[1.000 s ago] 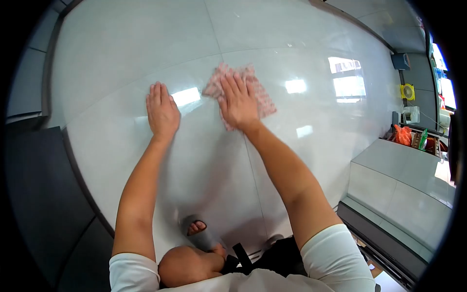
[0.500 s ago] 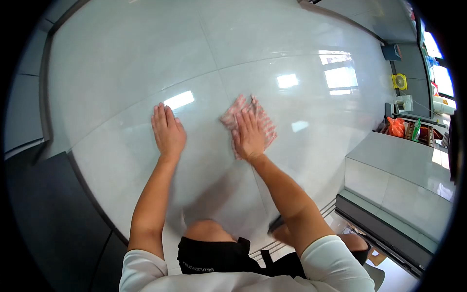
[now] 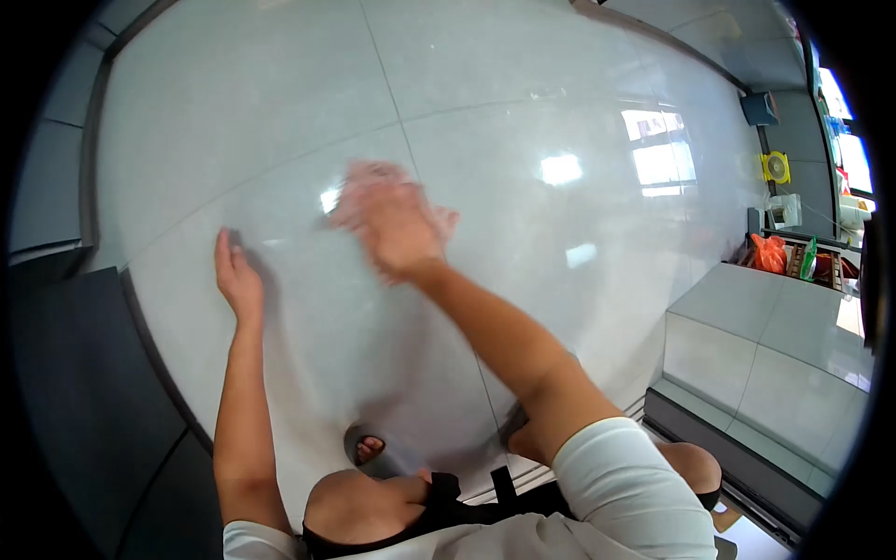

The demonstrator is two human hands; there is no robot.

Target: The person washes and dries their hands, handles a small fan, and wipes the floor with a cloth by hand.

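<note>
My right hand [image 3: 399, 231] lies on a red-and-white cloth [image 3: 373, 174], pressing it against the glossy pale floor tiles [image 3: 523, 308]. Motion blurs both the hand and the cloth, so the finger positions are smeared. Parts of the cloth show beyond the fingertips and to the right of the hand. Off to the left, my left hand [image 3: 240, 278] is turned on its edge, fingers stretched out, holding nothing. A shadow falls on the tiles beside it; whether it touches the floor I cannot tell.
Dark grey cabinet panels [image 3: 84, 373] line the left side. A tiled step [image 3: 737, 341] stands at the right, with an orange bag [image 3: 770, 253] in a rack behind it. Further back are a yellow round object [image 3: 776, 168] and a blue box [image 3: 761, 108]. My slippered foot [image 3: 369, 448] is below.
The cloth has slid left and slightly away under my right hand. My left hand has shifted left and turned from palm-down onto its edge. My foot has come into sight below.
</note>
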